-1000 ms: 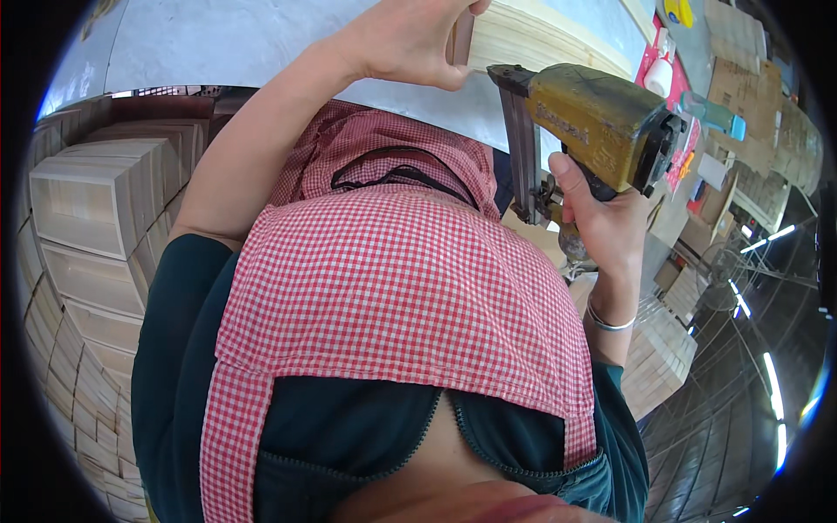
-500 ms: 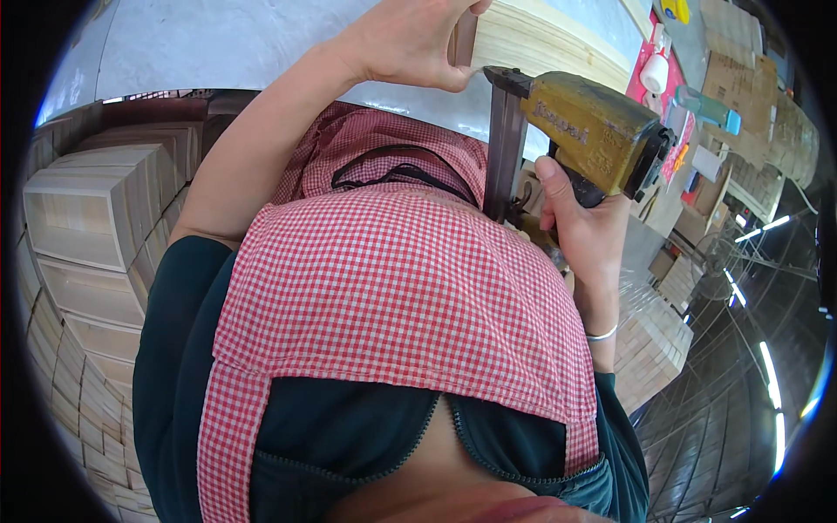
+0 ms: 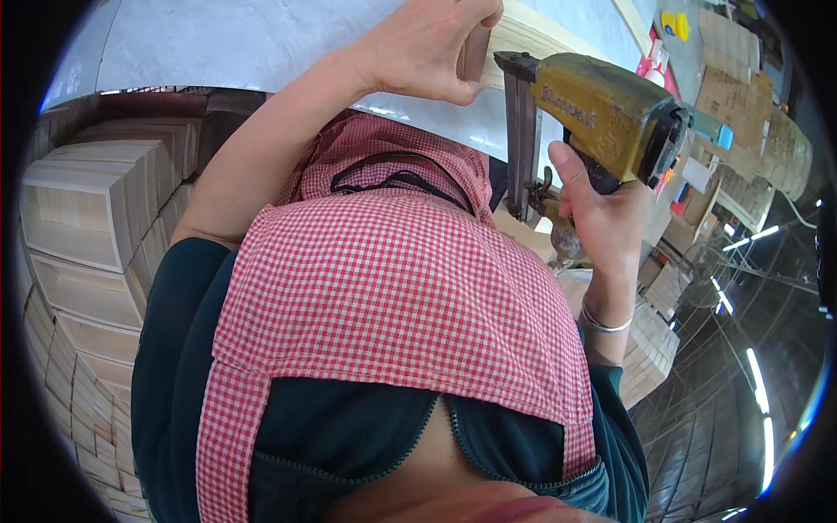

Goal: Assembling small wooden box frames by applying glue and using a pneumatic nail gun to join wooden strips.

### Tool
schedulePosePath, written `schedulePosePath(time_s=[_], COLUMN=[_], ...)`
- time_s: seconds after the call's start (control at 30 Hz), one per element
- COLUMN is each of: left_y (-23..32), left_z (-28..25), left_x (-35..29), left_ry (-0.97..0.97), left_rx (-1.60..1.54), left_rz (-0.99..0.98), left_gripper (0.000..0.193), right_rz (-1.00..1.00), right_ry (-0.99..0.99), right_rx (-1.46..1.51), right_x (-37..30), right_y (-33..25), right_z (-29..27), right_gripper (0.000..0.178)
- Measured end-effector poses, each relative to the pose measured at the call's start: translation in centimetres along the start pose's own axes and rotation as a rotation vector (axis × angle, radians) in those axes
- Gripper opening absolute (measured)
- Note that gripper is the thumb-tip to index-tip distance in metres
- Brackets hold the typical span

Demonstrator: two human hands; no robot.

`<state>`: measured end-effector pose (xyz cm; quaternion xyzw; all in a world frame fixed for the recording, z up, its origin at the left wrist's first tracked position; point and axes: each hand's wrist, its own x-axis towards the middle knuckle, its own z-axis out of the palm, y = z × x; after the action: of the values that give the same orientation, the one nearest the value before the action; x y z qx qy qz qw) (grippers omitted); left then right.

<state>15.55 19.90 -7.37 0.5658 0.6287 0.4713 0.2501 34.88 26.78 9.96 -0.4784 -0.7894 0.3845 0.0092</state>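
Observation:
My right hand [image 3: 606, 209] is closed round the grip of a worn mustard-yellow nail gun [image 3: 602, 113], thumb up along its near side. The gun's dark nose is turned left, toward my left hand [image 3: 427, 52], with a small gap between them. Its long metal magazine hangs down toward my apron. At the top edge of the view, my left thumb and fingers hold a small brown wooden piece [image 3: 475, 57], partly hidden by the hand. Just right of it lies a pale wooden board [image 3: 545, 39] on the grey-blue worktable [image 3: 218, 48].
Open-fronted wooden boxes [image 3: 74, 213] are stacked at my left. Across the table's right side are a yellow container [image 3: 675, 24] and a white bottle [image 3: 656, 65]. Cardboard [image 3: 728, 91] stands farther right. More stacked wooden pieces [image 3: 649, 349] sit beyond my right arm.
The nail gun and my right hand have shifted right, and the gun's nose has risen a little. My left hand has moved slightly right with the brown wooden piece.

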Motion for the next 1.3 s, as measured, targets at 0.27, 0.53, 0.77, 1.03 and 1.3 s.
schedulePosePath(time_s=[0.27,0.53,0.77,1.03,1.3], left_y=[-0.5,-0.5,-0.8,-1.4,-0.3], left_z=[0.0,-0.2,-0.3,-0.3,0.5], left_x=[-0.2,-0.2,-0.1,-0.9,2.9], left_ry=[0.017,0.016,-0.002,0.172,0.189], left_rx=[-0.028,-0.025,-0.055,-0.337,-0.686], left_rz=[-0.003,0.003,-0.004,-0.012,-0.766], left_gripper=[0.055,0.054,0.055,0.044,0.033], right_rz=[0.024,0.146,0.083,-0.091,-0.051], right_ry=[-0.036,-0.124,-0.112,-0.072,-0.064], right_rx=[-0.064,-0.160,-0.231,-0.136,-0.178], right_x=[1.1,1.8,2.3,3.4,5.9], right_y=[-1.0,-1.9,-2.8,-1.8,-2.3], right_z=[0.3,-0.7,-0.5,-2.1,-2.9], right_gripper=[0.033,0.032,0.032,0.033,0.028])
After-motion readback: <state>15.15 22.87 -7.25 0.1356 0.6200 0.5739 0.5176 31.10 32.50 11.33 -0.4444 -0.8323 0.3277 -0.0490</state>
